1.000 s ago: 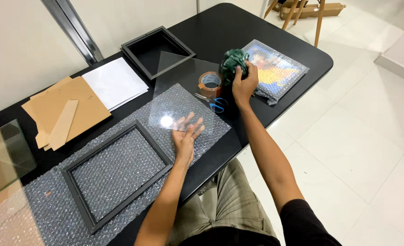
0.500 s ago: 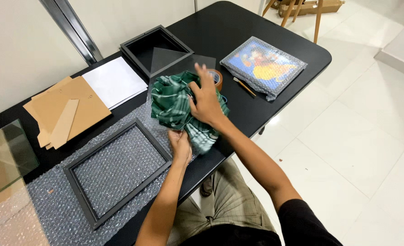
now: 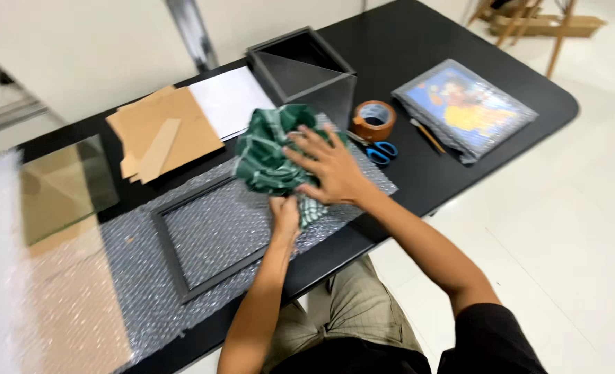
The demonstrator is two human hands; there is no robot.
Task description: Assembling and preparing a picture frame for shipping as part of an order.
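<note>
I see a black short-sleeved shirt (image 3: pixel 484 343) and khaki trousers (image 3: pixel 345 322), creased at the lap. Both forearms are bare, with no watch, rings or gloves showing.

The scene is brightly and evenly lit from above, with only soft, short shadows under the arms and along the near edge of the black worktop (image 3: pixel 453 173). The bubble wrap (image 3: pixel 148 305) sparkles with tiny glints, and at the far left it washes out to near white — overexposed. The glass pane (image 3: pixel 68 187) carries a pale reflection. Motion blur softens the whole picture, most at the left edge and the hands (image 3: pixel 331 170). Straight lines bow slightly toward the corners.
</note>
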